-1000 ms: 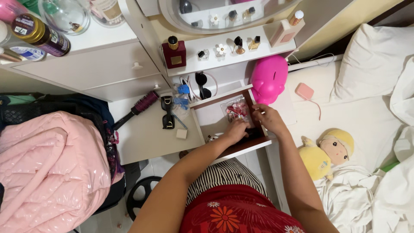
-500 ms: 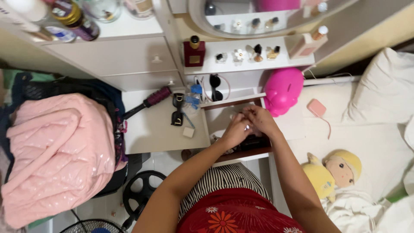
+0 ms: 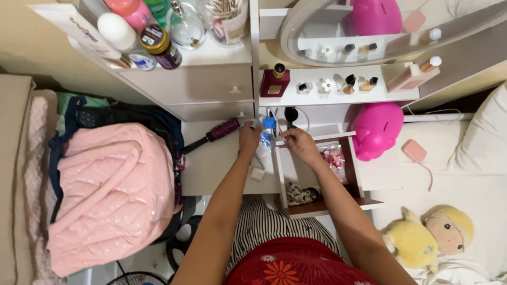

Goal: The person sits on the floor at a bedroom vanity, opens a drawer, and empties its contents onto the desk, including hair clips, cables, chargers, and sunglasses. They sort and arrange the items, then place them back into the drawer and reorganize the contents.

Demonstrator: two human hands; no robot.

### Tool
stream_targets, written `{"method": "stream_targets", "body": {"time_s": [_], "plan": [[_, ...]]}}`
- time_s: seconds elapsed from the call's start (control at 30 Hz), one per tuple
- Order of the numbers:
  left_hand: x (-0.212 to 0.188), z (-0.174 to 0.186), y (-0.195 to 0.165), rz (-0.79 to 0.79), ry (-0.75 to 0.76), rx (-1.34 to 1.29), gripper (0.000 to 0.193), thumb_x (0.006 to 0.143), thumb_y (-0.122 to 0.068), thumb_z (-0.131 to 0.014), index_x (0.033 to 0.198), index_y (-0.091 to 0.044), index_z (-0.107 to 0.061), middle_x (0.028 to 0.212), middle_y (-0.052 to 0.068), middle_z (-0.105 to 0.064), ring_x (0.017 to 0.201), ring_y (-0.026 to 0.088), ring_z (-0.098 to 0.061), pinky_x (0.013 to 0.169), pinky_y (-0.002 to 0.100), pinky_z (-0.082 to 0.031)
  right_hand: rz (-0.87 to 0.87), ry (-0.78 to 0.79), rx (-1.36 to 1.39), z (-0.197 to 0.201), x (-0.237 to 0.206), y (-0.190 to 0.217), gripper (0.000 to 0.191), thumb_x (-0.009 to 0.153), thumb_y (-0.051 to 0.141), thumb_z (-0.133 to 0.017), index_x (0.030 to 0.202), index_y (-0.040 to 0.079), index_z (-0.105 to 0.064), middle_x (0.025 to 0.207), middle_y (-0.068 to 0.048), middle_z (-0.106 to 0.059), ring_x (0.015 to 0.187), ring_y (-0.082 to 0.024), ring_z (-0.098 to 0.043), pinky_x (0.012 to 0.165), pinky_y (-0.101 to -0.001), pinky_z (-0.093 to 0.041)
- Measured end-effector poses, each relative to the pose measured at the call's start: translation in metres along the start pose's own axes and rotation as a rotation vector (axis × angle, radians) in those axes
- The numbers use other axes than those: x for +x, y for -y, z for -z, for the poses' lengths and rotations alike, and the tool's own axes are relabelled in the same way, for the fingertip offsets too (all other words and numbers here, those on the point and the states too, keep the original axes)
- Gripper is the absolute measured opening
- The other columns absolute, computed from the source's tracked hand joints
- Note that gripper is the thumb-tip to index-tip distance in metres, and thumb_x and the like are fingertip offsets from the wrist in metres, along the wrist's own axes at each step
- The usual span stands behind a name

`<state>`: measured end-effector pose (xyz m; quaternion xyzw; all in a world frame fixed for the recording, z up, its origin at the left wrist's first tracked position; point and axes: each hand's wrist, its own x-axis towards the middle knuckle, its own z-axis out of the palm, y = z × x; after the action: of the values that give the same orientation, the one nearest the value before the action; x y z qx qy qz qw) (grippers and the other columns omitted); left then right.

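Note:
My left hand (image 3: 248, 139) is closed around a small clear bottle with a blue cap (image 3: 266, 132) on the white dressing table (image 3: 216, 169). My right hand (image 3: 299, 144) hovers over the back rim of an open wooden drawer (image 3: 317, 207), fingers curled close to the bottle's cap. Whether they pinch anything is hidden. The drawer holds a tangle of hair ties (image 3: 301, 194) and a pink packet (image 3: 334, 157). A black round object (image 3: 290, 114) lies just behind my hands.
A dark pink hairbrush (image 3: 214, 134) lies left of my hands and a pink piggy bank (image 3: 376, 131) stands to the right. Perfume bottles, one red (image 3: 274, 80), line the mirror shelf. A pink quilted bag (image 3: 105, 195) fills the left. A doll (image 3: 430, 235) lies on the bed.
Both hands moved from inside the drawer to its back edge. My left hand reached onto the table and took the blue-capped bottle. The view tilted toward the table and shelves.

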<state>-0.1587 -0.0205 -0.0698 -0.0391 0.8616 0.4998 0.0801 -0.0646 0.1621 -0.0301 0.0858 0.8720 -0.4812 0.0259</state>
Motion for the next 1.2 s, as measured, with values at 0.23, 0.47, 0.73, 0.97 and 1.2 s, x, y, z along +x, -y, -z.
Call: {"method": "stream_targets", "body": {"time_s": [0.23, 0.47, 0.73, 0.97, 1.2], "plan": [[0.022, -0.005, -0.021, -0.03, 0.133, 0.215, 0.03, 0.085, -0.031, -0.069, 0.098, -0.005, -0.076, 0.098, 0.022, -0.075, 0.089, 0.04, -0.07, 0.077, 0.048, -0.055, -0.163, 0.012, 0.052, 0.014, -0.029, -0.016, 0.023, 0.095, 0.005, -0.06, 0.114, 0.006, -0.073, 0.104, -0.009, -0.078, 0.093, -0.019, -0.073, 0.085, -0.0308, -0.056], [0.007, 0.006, 0.005, -0.287, 0.207, 0.003, 0.018, 0.084, -0.017, -0.066, 0.091, -0.001, -0.066, 0.095, 0.024, -0.066, 0.091, 0.042, -0.063, 0.081, 0.051, -0.05, -0.318, -0.134, 0.236, 0.033, -0.066, -0.056, 0.023, 0.099, 0.004, -0.057, 0.115, 0.003, -0.074, 0.091, -0.008, -0.075, 0.082, -0.012, -0.069, 0.072, -0.0255, -0.054], [0.004, 0.019, 0.02, -0.486, 0.099, 0.541, 0.022, 0.078, -0.012, -0.071, 0.095, 0.0, -0.065, 0.107, 0.023, -0.065, 0.105, 0.042, -0.058, 0.096, 0.052, -0.047, -0.354, -0.132, 0.541, 0.058, -0.09, -0.072, 0.02, 0.101, 0.002, -0.054, 0.113, -0.007, -0.066, 0.1, -0.01, -0.075, 0.09, -0.015, -0.071, 0.079, -0.0268, -0.057], [0.002, 0.015, 0.025, -0.243, 0.134, 0.395, 0.015, 0.08, -0.008, -0.073, 0.093, -0.002, -0.067, 0.101, 0.018, -0.07, 0.101, 0.039, -0.066, 0.086, 0.048, -0.054, -0.302, -0.139, 0.492, 0.055, -0.093, -0.072, 0.02, 0.101, 0.001, -0.054, 0.116, -0.006, -0.066, 0.102, -0.012, -0.076, 0.094, -0.016, -0.071, 0.084, -0.0282, -0.057], [-0.017, 0.026, 0.01, 0.11, 0.145, -0.436, 0.065, 0.077, 0.005, -0.067, 0.138, -0.009, -0.046, 0.088, 0.011, -0.058, 0.076, 0.02, -0.06, 0.066, 0.033, -0.053, -0.447, -0.101, 0.616, 0.032, -0.076, -0.024, 0.039, 0.1, 0.015, -0.055, 0.135, -0.001, -0.058, 0.106, -0.014, -0.07, 0.084, -0.02, -0.068, 0.072, -0.0319, -0.058]]}}
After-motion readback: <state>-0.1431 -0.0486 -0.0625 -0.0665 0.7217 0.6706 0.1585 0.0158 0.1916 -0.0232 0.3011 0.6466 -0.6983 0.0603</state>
